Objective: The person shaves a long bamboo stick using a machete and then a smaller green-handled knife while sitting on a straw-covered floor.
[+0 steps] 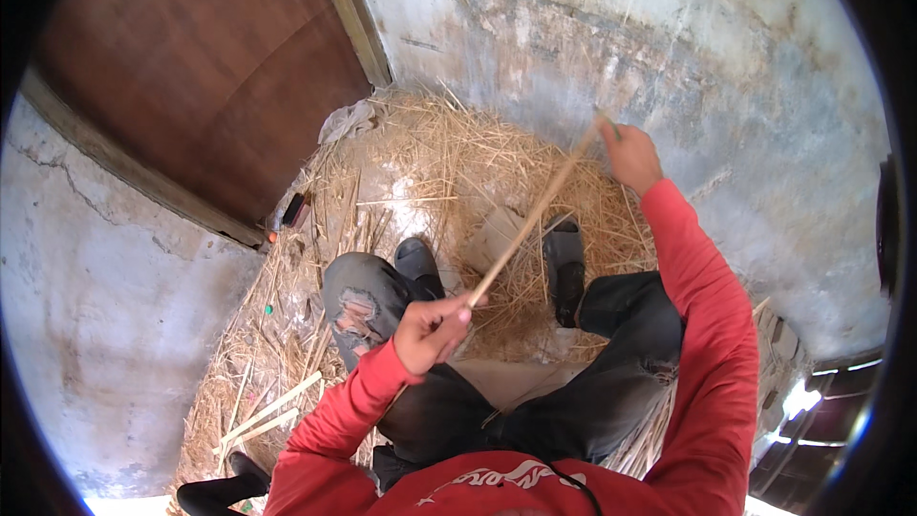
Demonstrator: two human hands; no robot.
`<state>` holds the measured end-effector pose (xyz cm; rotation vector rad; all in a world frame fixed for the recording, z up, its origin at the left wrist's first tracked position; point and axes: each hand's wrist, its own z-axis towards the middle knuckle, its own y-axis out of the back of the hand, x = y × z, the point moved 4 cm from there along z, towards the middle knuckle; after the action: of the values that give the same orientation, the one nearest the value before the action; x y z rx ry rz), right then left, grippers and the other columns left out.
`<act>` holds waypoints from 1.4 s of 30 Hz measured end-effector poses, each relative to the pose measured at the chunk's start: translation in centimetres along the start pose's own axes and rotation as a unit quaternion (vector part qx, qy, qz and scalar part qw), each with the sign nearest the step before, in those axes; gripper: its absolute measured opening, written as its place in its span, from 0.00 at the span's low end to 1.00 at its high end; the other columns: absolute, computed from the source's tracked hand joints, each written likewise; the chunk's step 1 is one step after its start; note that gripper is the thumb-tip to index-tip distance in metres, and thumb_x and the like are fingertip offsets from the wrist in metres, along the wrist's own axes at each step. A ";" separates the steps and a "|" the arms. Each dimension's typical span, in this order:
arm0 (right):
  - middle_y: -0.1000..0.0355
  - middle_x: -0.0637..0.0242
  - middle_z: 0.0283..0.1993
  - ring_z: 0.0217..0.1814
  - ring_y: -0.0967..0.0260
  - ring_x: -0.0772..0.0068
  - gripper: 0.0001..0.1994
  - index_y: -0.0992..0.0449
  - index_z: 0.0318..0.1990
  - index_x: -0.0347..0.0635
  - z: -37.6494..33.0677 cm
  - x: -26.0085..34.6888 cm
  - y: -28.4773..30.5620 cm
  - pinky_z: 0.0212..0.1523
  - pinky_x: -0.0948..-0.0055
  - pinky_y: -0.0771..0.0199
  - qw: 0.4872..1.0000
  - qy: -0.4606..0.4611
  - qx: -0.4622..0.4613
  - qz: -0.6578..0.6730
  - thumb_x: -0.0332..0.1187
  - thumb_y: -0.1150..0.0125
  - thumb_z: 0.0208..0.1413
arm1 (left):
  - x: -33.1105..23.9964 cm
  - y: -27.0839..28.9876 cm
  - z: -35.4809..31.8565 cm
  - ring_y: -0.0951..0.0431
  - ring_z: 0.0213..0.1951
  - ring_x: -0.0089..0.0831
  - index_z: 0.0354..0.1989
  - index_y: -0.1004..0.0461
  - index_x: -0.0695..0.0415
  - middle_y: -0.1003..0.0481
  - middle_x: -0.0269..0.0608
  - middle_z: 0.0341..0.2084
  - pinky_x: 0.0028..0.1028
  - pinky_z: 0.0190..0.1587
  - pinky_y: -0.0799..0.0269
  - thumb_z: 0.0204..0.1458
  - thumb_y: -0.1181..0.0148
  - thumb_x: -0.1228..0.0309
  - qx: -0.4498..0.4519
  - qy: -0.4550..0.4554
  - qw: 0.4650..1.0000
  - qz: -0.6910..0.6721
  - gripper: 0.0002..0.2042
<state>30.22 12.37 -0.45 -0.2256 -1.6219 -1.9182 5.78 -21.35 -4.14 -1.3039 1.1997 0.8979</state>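
Seated over a heap of dry yellow straw (449, 172), the left hand (430, 330) and right hand (630, 158) grip a long pale wooden strip (530, 220) stretched between them.

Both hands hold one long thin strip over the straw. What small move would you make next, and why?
Probably slide the left hand a little up the strip toward the right hand. The strip spans a long gap between the two grips, above the straw and the feet, with nothing supporting its middle. A closer grip would likely give better control of so thin a piece.
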 end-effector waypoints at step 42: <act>0.24 0.55 0.25 0.29 0.23 0.49 0.30 0.19 0.24 0.40 -7.5 8.0 -2.1 0.29 0.53 0.24 0.930 0.205 0.172 -0.251 0.64 0.32 0.43 | 1.3 2.0 2.1 0.46 0.13 0.13 0.57 0.32 0.60 0.38 0.26 0.16 0.18 0.15 0.53 0.69 0.52 0.66 -0.181 -0.018 0.979 -0.090 0.14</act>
<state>24.57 2.78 0.02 0.7537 -1.7854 -1.8105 4.36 -19.28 -6.07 -1.6506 0.8981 1.0337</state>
